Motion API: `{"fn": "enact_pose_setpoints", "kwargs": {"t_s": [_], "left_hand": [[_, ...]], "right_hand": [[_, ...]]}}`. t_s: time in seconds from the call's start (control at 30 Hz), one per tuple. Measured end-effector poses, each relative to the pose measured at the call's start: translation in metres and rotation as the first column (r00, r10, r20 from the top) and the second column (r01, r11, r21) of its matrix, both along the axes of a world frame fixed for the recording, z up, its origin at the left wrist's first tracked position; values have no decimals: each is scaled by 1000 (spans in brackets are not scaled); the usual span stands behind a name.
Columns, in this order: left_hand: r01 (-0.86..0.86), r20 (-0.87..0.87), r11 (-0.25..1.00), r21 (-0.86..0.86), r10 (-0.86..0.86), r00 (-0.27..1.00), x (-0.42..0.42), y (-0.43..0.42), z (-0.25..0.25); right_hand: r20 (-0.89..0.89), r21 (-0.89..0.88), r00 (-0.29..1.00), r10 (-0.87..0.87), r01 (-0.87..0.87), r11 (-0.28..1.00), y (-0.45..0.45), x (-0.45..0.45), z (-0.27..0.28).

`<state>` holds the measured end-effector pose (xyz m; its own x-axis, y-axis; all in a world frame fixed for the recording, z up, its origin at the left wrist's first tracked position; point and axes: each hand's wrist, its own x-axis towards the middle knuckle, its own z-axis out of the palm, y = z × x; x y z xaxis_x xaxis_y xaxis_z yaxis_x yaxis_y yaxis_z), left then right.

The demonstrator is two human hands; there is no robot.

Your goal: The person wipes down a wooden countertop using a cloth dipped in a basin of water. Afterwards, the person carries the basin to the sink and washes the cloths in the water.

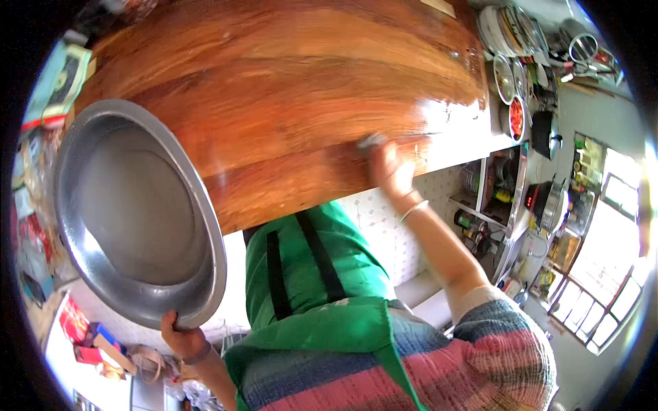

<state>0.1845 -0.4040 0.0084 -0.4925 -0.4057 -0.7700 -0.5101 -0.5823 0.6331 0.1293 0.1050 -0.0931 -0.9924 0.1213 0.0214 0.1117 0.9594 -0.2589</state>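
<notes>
A large round metal basin [92, 246] stands at the left end of a wooden table [288, 89]. My left hand [181, 337] is closed on the basin's near rim, thumb up over the edge. Greyish water seems to lie in the basin, though I cannot be sure. Over the table's near edge, my right hand [394, 171] is blurred by motion. Its fingers press a small grey wad [371, 141] against the wood; whether it is a cloth or a scrubber I cannot make out. The wood around it looks wet and shiny.
Stacked plates [504, 31] and a bowl of red pieces [516, 118] stand at the table's right end. Beyond are a black pot [545, 133], open shelves [504, 181] and a window [603, 253]. Bags and packages [34, 233] crowd the left side.
</notes>
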Motion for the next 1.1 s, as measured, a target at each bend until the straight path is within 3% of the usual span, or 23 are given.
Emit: {"fn": "enact_pose_setpoints", "kwargs": {"t_s": [0.1, 0.13, 0.17, 0.2, 0.23, 0.3, 0.37, 0.4, 0.43, 0.5, 0.53, 0.6, 0.63, 0.7, 0.73, 0.8, 0.83, 0.87, 0.9, 0.93, 1.0, 1.07, 1.1], "left_hand": [[207, -5, 964, -168, -211, 978, -9, 15, -8], [281, 9, 924, -258, -289, 957, -9, 19, -13], [258, -37, 945, -200, -270, 962, -10, 16, -17], [235, -78, 962, -139, -248, 966, -11, 12, -22], [432, -27, 834, -343, -468, 883, -10, 12, -26], [666, 184, 368, -649, -774, 606, -18, 20, -33], [563, 326, -42, -826, -849, 416, -23, 33, -29], [585, 331, -33, -810, -849, 411, -26, 37, -29], [603, 339, -27, -797, -847, 409, -29, 41, -28], [629, 142, 336, -702, -799, 585, -41, 61, -27], [609, 34, 550, -571, -726, 687, -45, 72, -26], [400, -112, 897, -188, -424, 899, -56, 89, -19], [233, -122, 971, 59, -224, 967, -63, 96, -13], [235, -122, 972, 12, -232, 965, -66, 99, -12], [236, -117, 972, 5, -234, 965, -64, 93, -15], [210, -126, 978, 8, -208, 970, -73, 109, -6], [258, -125, 962, -88, -268, 955, -74, 109, -7], [302, -116, 936, -181, -325, 939, -72, 108, -10], [291, -103, 938, -189, -314, 944, -71, 103, -12], [281, -91, 939, -197, -303, 949, -69, 99, -14], [151, -69, 988, -35, -153, 986, -72, 86, -21], [145, -80, 988, -60, -150, 986, -72, 87, -24], [147, -76, 986, -77, -152, 985, -71, 86, -22]], "right_hand": [[-108, -61, 829, -549, 546, 836, 118, -75, -37], [-7, 106, 852, -523, 521, 847, 108, -100, -19], [108, 260, 857, -504, 465, 846, 78, -130, -4], [164, 199, 903, -398, 365, 910, 47, -131, -15], [206, 129, 938, -280, 258, 958, 19, -121, -17], [-181, 151, 969, 167, -141, 978, -30, -45, -11], [294, 58, 951, 98, -120, 991, 12, 17, 2], [423, 50, 892, -161, 155, 987, 51, 24, 20], [355, 742, 890, -287, -82, 665, 116, 52, -51], [-189, 322, 874, -447, 485, 813, 228, 13, -56], [-171, 399, 886, -432, 463, 792, 261, -31, -82], [-41, 215, 843, -537, 532, 819, 188, -139, -13], [16, 258, 902, -432, 414, 873, 143, -170, -7], [120, 522, 993, -15, -50, 851, 26, -170, -7], [66, 123, 990, 125, -132, 984, -19, -157, -7], [-299, -80, 890, 343, -382, 921, -56, -86, -15], [-42, -187, 915, 402, -402, 896, -29, -60, -5], [147, -81, 918, 368, -359, 930, 6, -52, 1], [-56, -193, 975, 214, -221, 956, 46, -67, -13], [31, 5, 999, 15, -15, 1000, 81, -91, -14], [21, 47, 943, -331, 330, 943, 114, -171, 6], [-25, -168, 937, -347, 338, 926, 93, -246, -14], [103, -102, 957, -272, 282, 954, 48, -266, 3]]}}
